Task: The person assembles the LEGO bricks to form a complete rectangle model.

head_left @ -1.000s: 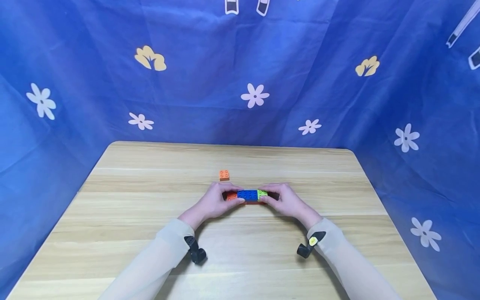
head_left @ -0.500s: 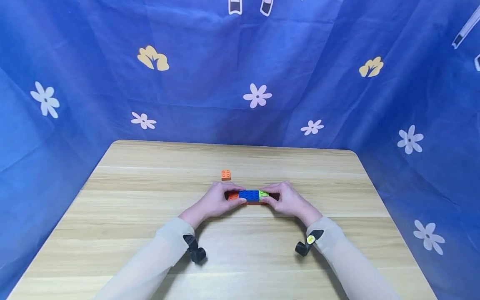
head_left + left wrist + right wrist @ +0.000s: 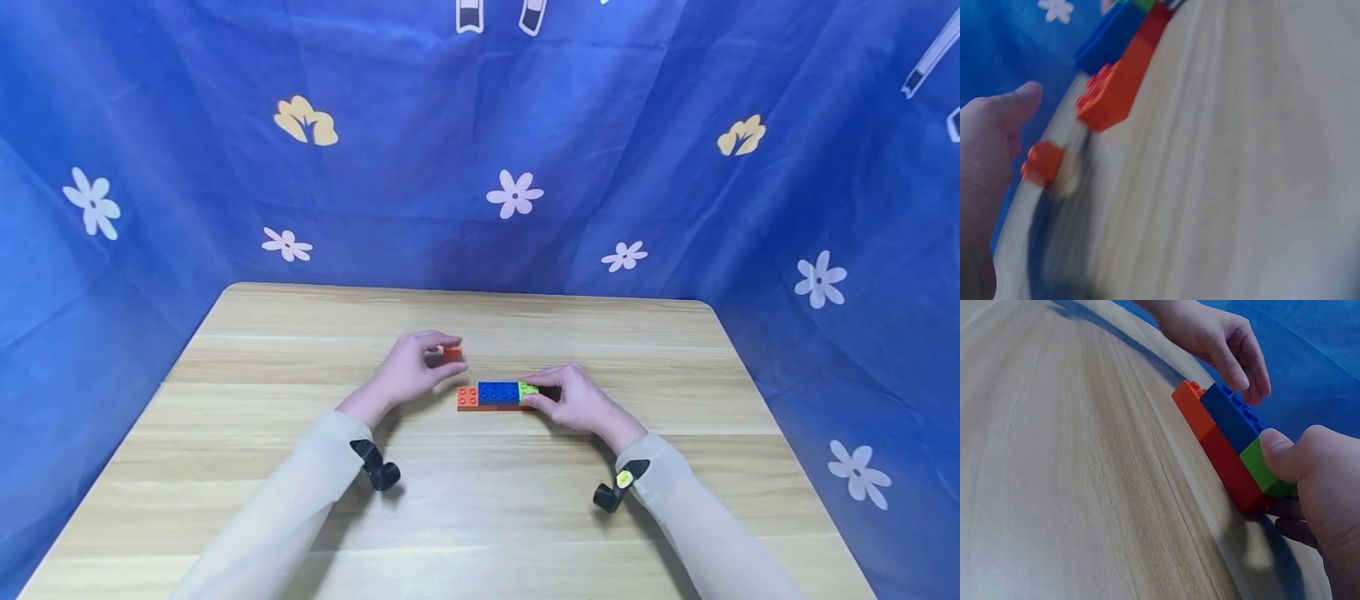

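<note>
Left hand held spread, small orange brick framed between thumb and fingers. Green brick pinched by right hand, blue brick seen just beside thumb.

head: bright, pale sheen on tabletop | left wrist: dim, motion-blurred | right wrist: sharper, soft-edged shadows

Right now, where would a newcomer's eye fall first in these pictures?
Probably on the blue flowered cloth behind the table. Next, on the colourful stacked bricks mid-table, their green brick gripped by the right hand, and the orange brick beyond them, near the left hand.
</note>
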A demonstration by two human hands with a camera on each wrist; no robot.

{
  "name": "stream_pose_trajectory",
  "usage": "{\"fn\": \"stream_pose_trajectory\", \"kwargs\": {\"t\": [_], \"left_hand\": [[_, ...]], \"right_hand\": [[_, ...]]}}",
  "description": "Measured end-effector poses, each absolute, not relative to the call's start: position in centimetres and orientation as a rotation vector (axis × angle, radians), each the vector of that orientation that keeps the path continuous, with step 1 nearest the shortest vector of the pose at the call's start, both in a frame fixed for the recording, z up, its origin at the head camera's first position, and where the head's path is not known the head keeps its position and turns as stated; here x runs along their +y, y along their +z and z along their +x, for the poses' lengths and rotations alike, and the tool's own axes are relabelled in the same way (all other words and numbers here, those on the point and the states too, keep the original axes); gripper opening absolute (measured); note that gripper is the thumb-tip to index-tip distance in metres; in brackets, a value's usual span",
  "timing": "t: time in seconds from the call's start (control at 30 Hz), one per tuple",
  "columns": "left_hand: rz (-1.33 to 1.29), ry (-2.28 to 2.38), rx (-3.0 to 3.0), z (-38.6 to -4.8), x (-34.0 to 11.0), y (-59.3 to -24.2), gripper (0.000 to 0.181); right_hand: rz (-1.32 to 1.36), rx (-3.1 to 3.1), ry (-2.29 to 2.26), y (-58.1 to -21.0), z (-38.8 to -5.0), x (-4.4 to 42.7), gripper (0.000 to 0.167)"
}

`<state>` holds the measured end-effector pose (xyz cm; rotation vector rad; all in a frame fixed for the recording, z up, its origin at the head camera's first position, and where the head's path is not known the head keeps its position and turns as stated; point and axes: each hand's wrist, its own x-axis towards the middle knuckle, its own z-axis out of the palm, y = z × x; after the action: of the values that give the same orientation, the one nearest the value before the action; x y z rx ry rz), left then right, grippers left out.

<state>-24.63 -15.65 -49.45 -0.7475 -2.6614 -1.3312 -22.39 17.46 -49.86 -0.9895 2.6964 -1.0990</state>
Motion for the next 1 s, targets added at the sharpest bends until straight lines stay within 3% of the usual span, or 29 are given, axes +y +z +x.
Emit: {"fn": "stream_pose_trajectory", "kwargs": {"t": [0.33, 0.67, 1.0], "left_hand": [[-0.691, -1.117, -2.799, -26.8, -16.7, -49.5, 0.06], [-0.696, -1.079, -2.839, -27.4, -16.7, -50.1, 0.047], [-0.704, -1.271, -2.766, -26.7, -16.7, -49.2, 0.047]], "right_hand": [[-0.99, 2.69, -1.114, -50.1, -22.5, 17.6, 0.036], [-0.985, 2.678, -1.148, -50.3, -22.5, 17.5, 0.036], [-0.985, 2.678, -1.168, -50.4, -22.4, 17.5, 0.037]]}}
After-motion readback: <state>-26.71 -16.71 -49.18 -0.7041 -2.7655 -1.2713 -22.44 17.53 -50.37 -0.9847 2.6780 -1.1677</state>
